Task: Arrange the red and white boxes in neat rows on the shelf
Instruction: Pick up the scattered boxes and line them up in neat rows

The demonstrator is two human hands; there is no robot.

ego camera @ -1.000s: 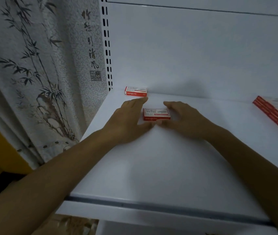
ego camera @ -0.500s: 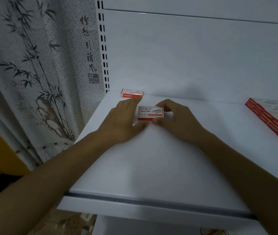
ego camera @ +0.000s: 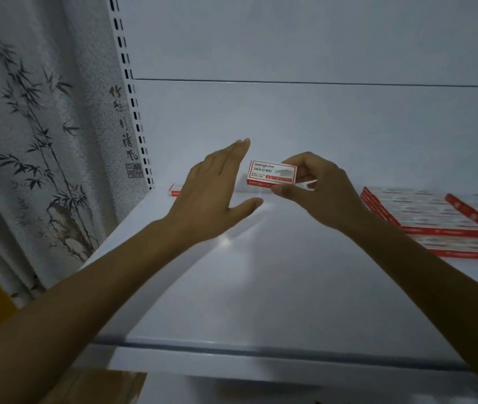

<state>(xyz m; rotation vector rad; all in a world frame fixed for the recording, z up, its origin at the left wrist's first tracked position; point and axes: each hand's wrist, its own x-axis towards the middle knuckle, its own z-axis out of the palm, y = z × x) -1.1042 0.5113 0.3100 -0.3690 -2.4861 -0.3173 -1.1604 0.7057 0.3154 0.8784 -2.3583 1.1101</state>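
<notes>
While both forearms reach in over the front lip, the bare white shelf (ego camera: 275, 287) fills the near field. Left hand (ego camera: 211, 196): flat, fingers straight and together, thumb spread, holding nothing, palm turned toward the right hand. Right hand (ego camera: 316, 191): thumb below and fingers above pinch the right end of one red and white box (ego camera: 271, 173). It is held clear of the shelf, printed face toward the camera, slightly tilted. The box sits between the two hands, just off the left hand's fingers; contact there cannot be confirmed. Judgement: small carton marked 24/6, probably staples, so easy to lift but dense for its size. Stiff card with a smooth print. A pinch at one end may let the free end sag or twist. A hold across both long edges, or one hand at each short end, should set it down square. Corners could dent under hard pressure. Beyond the left hand, a second box (ego camera: 175, 190) lies flat in the back corner, mostly hidden by that hand. Out past the right hand, a group of boxes (ego camera: 430, 214) lies packed flat; blurred, count unreadable. Farthest: back panel (ego camera: 290, 126), slotted upright (ego camera: 133, 106), bamboo-print curtain (ego camera: 42, 141) on the left hand's side.
</notes>
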